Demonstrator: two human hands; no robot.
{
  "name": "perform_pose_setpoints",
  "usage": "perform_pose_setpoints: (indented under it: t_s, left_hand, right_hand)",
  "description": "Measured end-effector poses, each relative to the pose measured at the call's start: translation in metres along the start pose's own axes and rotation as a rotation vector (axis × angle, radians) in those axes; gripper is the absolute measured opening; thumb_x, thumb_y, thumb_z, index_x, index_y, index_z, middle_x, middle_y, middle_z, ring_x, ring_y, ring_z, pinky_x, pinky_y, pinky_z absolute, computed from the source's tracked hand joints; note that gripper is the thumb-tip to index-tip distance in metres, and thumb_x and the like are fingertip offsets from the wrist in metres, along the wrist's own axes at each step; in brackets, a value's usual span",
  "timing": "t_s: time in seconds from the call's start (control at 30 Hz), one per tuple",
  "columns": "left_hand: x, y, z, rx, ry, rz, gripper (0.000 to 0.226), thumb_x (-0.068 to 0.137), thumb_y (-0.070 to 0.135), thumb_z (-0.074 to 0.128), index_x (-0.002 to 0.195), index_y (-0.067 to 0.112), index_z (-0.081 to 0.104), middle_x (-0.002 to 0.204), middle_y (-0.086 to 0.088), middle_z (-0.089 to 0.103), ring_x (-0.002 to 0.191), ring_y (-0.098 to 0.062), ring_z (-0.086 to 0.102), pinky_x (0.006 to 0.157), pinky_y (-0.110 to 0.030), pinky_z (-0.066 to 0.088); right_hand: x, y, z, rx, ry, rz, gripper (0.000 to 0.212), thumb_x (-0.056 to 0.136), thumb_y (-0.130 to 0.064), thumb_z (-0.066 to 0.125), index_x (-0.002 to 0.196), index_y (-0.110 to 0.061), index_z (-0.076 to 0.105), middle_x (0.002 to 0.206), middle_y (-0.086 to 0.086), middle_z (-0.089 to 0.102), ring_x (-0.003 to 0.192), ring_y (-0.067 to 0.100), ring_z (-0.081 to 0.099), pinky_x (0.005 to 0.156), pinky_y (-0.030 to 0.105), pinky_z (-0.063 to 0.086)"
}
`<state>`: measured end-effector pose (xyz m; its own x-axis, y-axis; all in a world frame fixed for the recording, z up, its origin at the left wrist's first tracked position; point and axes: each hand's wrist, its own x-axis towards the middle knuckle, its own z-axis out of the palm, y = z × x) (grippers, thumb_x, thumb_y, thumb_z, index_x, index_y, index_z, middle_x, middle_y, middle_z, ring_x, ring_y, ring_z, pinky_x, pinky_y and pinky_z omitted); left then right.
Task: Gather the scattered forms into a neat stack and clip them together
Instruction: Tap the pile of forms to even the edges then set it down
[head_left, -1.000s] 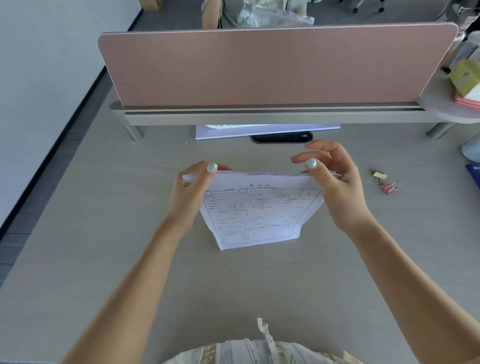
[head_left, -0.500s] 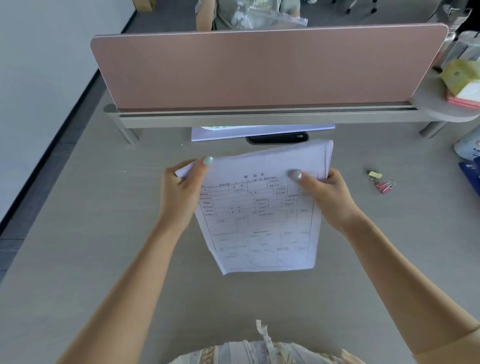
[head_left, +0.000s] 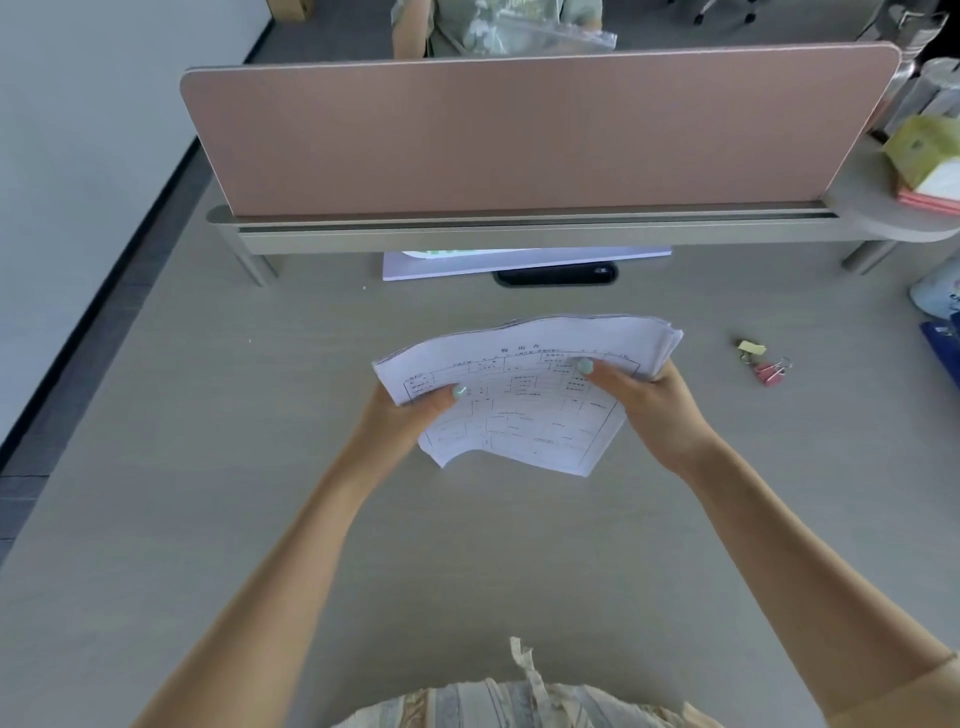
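A stack of white printed forms (head_left: 524, 405) is held above the grey desk (head_left: 260, 467) in the middle of the head view, tilted and bowed, with its far edges slightly fanned. My left hand (head_left: 410, 415) grips its left side, thumb on the top sheet. My right hand (head_left: 649, 405) grips the right side the same way. Two binder clips lie on the desk to the right of the stack, apart from both hands: a yellow one (head_left: 750, 348) and a pink one (head_left: 771, 371).
A pink divider panel (head_left: 519, 135) on a grey shelf rail closes off the back of the desk. Under it lie a white sheet (head_left: 519, 260) and a black phone (head_left: 556, 274). Boxes and a blue folder (head_left: 943, 353) crowd the right edge. Another person sits behind the divider.
The stack stood on edge on the desk a second ago, was then raised flatter towards me, and now sits lower, rotated and bent between both hands.
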<state>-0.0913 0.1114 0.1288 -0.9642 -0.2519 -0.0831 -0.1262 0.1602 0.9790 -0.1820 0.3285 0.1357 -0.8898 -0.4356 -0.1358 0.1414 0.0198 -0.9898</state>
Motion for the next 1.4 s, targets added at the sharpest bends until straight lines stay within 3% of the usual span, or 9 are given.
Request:
perform_pose_setpoints:
  t_s: [0.17,0.37,0.5,0.67,0.8,0.9,1.07,1.2,1.4]
  left_hand:
    - [0.005,0.005,0.001,-0.043,0.136,0.061,0.026,0.085,0.013,0.065,0.089,0.038,0.063,0.082,0.029,0.071,0.083,0.012,0.064,0.072,-0.008,0.050]
    - [0.002,-0.014,0.004,-0.017,0.072,-0.056,0.023,0.084,0.016,0.065,0.100,0.032,0.063,0.100,0.016,0.070,0.090,0.008,0.064,0.078,-0.015,0.048]
    - [-0.002,-0.017,-0.001,-0.093,0.098,-0.068,0.023,0.083,0.012,0.066,0.092,0.033,0.065,0.084,0.025,0.073,0.083,0.010,0.066,0.070,-0.009,0.051]
    - [-0.008,-0.033,0.009,-0.085,0.014,-0.140,0.024,0.085,0.016,0.064,0.099,0.035,0.062,0.091,0.029,0.072,0.090,0.011,0.065,0.070,-0.007,0.050]
    - [0.001,-0.030,0.007,-0.094,-0.035,-0.213,0.019,0.086,0.023,0.063,0.099,0.037,0.066,0.097,0.024,0.073,0.096,0.003,0.067,0.079,-0.018,0.054]
    - [0.008,-0.028,0.004,-0.177,-0.087,-0.325,0.020,0.078,0.029,0.063,0.097,0.033,0.070,0.100,0.012,0.076,0.098,-0.010,0.070,0.088,-0.032,0.053]
    - [0.013,-0.042,0.014,-0.271,-0.150,-0.515,0.019,0.089,0.030,0.055,0.101,0.026,0.069,0.099,0.004,0.077,0.092,-0.015,0.072,0.074,-0.031,0.057]
    - [0.024,-0.059,0.027,-0.248,-0.064,-0.568,0.029,0.094,0.038,0.046,0.105,0.023,0.068,0.108,0.000,0.075,0.097,-0.016,0.071,0.083,-0.037,0.053]
    - [0.063,-0.078,0.050,-0.146,0.050,-0.551,0.040,0.096,0.038,0.041,0.117,0.010,0.060,0.120,-0.009,0.067,0.114,-0.026,0.062,0.105,-0.049,0.043]
  right_hand:
    - [0.000,-0.010,-0.003,0.052,0.020,-0.075,0.015,0.070,-0.032,0.076,0.083,-0.026,0.073,0.094,-0.006,0.072,0.095,0.014,0.067,0.085,0.032,0.054]
    - [-0.002,0.013,0.001,-0.056,-0.019,0.073,0.014,0.082,-0.015,0.067,0.090,-0.026,0.070,0.107,0.004,0.072,0.102,0.019,0.067,0.096,0.045,0.050]
    - [-0.007,0.010,-0.002,0.006,-0.033,0.045,0.015,0.083,-0.011,0.065,0.093,-0.021,0.071,0.109,0.010,0.071,0.102,0.023,0.067,0.092,0.041,0.053]
    - [-0.012,0.029,-0.003,-0.092,-0.022,0.128,0.013,0.077,-0.026,0.069,0.090,-0.024,0.072,0.107,0.015,0.070,0.103,0.032,0.064,0.094,0.055,0.048]
    - [-0.007,0.016,-0.010,-0.093,-0.030,0.080,0.012,0.087,-0.023,0.060,0.088,-0.019,0.071,0.094,0.005,0.074,0.090,0.023,0.067,0.085,0.028,0.054]
    - [0.004,0.007,-0.016,-0.026,-0.040,0.049,0.019,0.092,-0.020,0.052,0.093,-0.014,0.070,0.095,0.007,0.073,0.096,0.020,0.067,0.088,0.033,0.052]
    - [0.012,0.035,-0.022,0.133,0.019,0.259,0.016,0.091,-0.022,0.053,0.094,-0.017,0.068,0.090,-0.003,0.075,0.093,0.021,0.069,0.082,0.040,0.057]
    - [0.011,0.073,-0.030,0.069,0.089,0.377,0.015,0.092,-0.020,0.053,0.096,-0.015,0.067,0.102,0.006,0.071,0.104,0.030,0.065,0.094,0.048,0.050]
    - [0.012,0.108,-0.044,0.137,0.100,0.522,0.017,0.094,-0.018,0.050,0.099,-0.013,0.065,0.106,0.006,0.070,0.102,0.025,0.066,0.089,0.039,0.053]
